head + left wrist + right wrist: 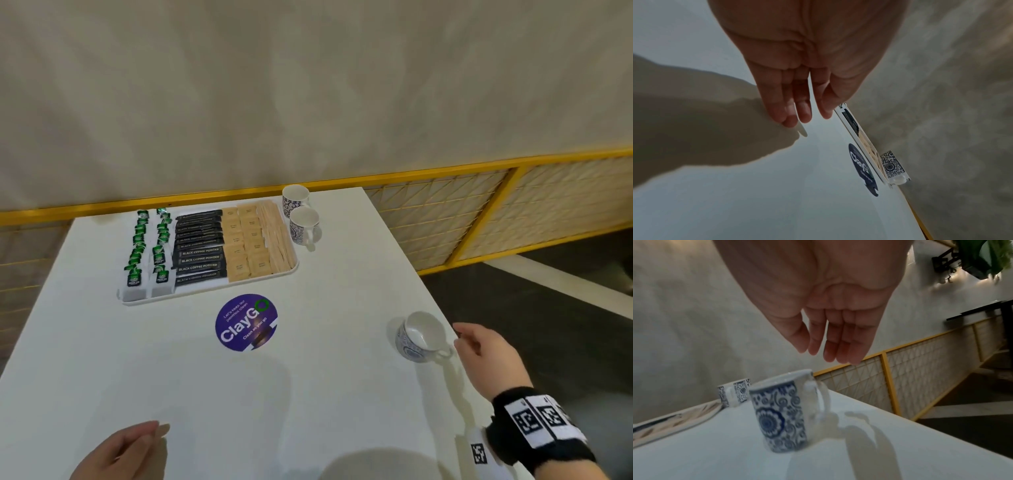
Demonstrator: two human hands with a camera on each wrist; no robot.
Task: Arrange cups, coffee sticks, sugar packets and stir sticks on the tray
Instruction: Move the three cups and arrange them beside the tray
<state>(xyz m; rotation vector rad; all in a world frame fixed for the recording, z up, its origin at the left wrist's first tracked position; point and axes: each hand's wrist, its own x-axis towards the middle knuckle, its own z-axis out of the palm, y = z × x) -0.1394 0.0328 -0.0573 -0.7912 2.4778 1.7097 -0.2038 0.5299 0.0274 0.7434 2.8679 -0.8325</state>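
Both hands were empty. Her or his right hand (486, 349) hung just beside the handle of a blue-and-white cup (422, 337) near the table's right edge, fingers (840, 345) loosely extended and close together, not touching the cup (the wrist view showed a clear gap above the rim). That cup stood upright on the white table (325, 394), well apart from the tray (205, 298).

The left hand (126, 452) hovered low over the near left part of the table, fingers relaxed and nearly straight, holding nothing.

On the tray, at the far side of the table, lay rows from left to right: green-labelled sachets (149, 250), black coffee sticks (200, 251), tan sugar packets (246, 243) and wooden stir sticks (279, 236). Two more patterned cups (301, 219) stood on the table just beside the tray's right end, one behind the other. A round purple ClayGo sticker (246, 322) sat on the table near the tray's front edge.
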